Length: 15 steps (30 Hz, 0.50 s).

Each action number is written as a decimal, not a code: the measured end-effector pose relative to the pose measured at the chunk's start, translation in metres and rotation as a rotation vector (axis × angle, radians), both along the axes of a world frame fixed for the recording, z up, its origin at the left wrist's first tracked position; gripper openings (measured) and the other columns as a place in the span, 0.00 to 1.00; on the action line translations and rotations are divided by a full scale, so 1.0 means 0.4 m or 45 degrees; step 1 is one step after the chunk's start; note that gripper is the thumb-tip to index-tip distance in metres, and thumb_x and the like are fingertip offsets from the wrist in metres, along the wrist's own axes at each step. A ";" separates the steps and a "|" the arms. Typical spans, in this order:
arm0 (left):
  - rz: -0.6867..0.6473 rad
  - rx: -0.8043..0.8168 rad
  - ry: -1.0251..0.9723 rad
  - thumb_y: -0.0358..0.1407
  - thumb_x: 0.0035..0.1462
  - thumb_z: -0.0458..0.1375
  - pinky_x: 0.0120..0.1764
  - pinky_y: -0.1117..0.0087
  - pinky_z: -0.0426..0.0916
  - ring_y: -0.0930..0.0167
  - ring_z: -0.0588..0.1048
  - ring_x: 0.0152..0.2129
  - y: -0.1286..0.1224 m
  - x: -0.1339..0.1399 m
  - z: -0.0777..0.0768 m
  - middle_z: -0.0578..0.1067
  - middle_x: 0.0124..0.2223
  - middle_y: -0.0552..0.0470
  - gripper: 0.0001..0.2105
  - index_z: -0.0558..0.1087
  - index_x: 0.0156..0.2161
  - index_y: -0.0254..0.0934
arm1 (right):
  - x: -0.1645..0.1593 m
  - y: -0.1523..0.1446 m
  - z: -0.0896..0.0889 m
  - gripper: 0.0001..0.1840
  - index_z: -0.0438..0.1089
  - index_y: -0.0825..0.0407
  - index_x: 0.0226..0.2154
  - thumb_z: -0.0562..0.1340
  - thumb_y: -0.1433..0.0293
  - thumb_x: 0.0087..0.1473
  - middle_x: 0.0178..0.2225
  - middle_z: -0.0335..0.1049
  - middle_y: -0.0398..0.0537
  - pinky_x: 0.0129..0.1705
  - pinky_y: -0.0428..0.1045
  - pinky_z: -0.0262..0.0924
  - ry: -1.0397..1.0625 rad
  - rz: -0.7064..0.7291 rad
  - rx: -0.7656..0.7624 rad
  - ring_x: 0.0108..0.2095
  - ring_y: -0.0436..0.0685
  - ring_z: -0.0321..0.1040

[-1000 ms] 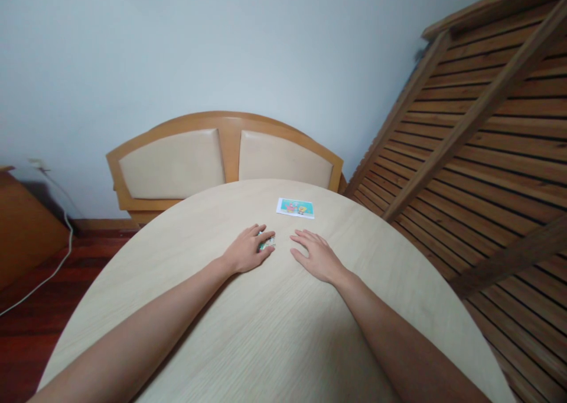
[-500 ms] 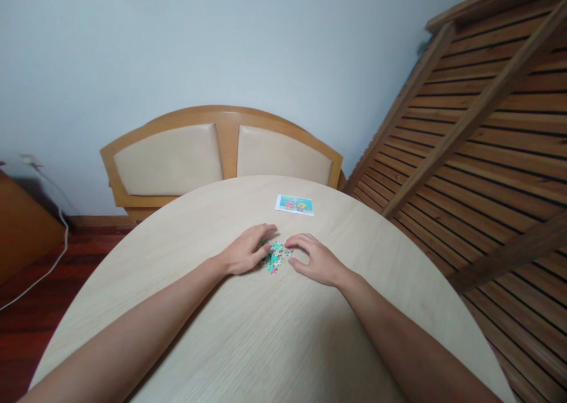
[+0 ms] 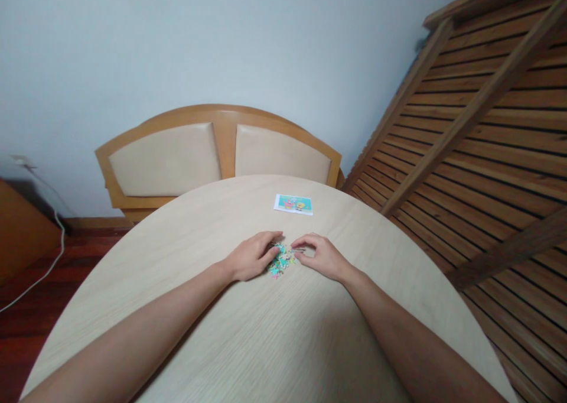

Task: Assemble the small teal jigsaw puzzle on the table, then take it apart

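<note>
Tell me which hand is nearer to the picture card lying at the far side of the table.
Right. The right hand lies just below the picture card, slightly to its right; the left hand sits farther off to the lower left. Both flank the puzzle pieces.

The round, pale wood tabletop [image 3: 274,338] holds a small pile of puzzle pieces [image 3: 282,261] and a picture card [image 3: 293,204].

text: none legible | picture card [image 3: 293,204]: cartoon print only, no readable words
</note>
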<state>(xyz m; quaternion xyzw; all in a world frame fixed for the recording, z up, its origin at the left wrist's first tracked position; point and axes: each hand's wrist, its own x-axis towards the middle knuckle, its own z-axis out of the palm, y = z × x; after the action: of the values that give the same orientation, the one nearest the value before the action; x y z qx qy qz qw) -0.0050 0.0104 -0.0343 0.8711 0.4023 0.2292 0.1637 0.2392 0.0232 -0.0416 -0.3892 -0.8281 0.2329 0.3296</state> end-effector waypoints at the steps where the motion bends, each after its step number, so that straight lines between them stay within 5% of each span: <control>1: 0.005 0.013 -0.014 0.40 0.68 0.47 0.59 0.60 0.65 0.64 0.71 0.56 -0.003 0.000 0.005 0.73 0.59 0.43 0.20 0.64 0.61 0.36 | 0.001 0.003 -0.002 0.10 0.77 0.51 0.39 0.64 0.70 0.53 0.38 0.79 0.48 0.47 0.53 0.68 0.030 -0.013 -0.041 0.40 0.57 0.75; 9: -0.065 0.141 0.008 0.37 0.64 0.52 0.54 0.60 0.68 0.63 0.74 0.49 -0.013 0.009 0.011 0.77 0.51 0.44 0.14 0.71 0.53 0.38 | 0.001 0.019 -0.013 0.16 0.77 0.53 0.40 0.66 0.59 0.54 0.39 0.81 0.51 0.46 0.55 0.72 0.289 -0.083 -0.266 0.41 0.59 0.78; 15: -0.076 0.167 -0.006 0.37 0.65 0.52 0.54 0.60 0.68 0.63 0.74 0.49 -0.012 0.006 0.012 0.77 0.51 0.45 0.13 0.71 0.51 0.39 | -0.001 0.017 -0.021 0.12 0.78 0.50 0.41 0.64 0.64 0.56 0.41 0.81 0.51 0.49 0.56 0.71 0.196 -0.146 -0.154 0.42 0.59 0.77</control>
<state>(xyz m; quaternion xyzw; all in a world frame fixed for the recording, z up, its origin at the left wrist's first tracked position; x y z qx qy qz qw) -0.0025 0.0056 -0.0294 0.8911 0.3597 0.2521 0.1139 0.2390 0.0300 -0.0502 -0.4361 -0.7610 0.2925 0.3810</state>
